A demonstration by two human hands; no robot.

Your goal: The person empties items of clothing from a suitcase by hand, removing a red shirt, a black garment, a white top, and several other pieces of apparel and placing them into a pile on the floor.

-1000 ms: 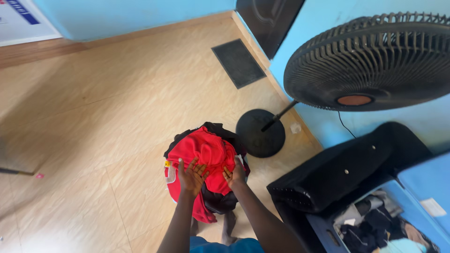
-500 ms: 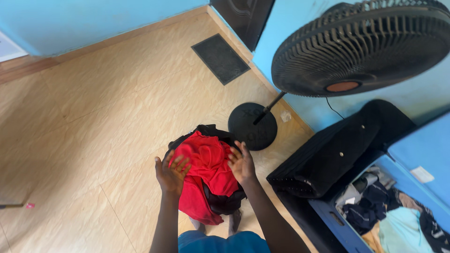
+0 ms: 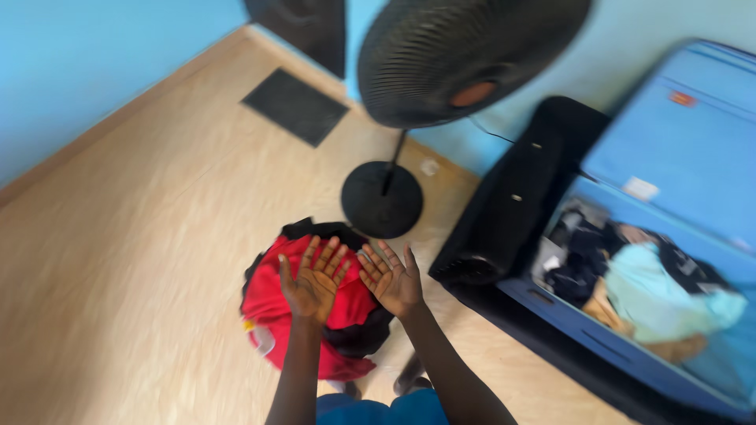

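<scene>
White label [image 3: 639,188] inside suitcase lid [image 3: 669,157]

The whole view is smeared by motion. The fan head [image 3: 465,55] is cut off by the top edge and its grille is blurred to a dark mass. The blue suitcase [image 3: 669,134] runs out at the right and bottom edges; the clothes inside [image 3: 630,283] cannot be told apart. The left hand [image 3: 313,277] and right hand [image 3: 392,275] hide the middle of the red and black laundry pile [image 3: 272,303]. Feet [image 3: 409,382] below the pile are mostly hidden by the forearms. The dark door [image 3: 303,27] is cut by the top edge.
</scene>
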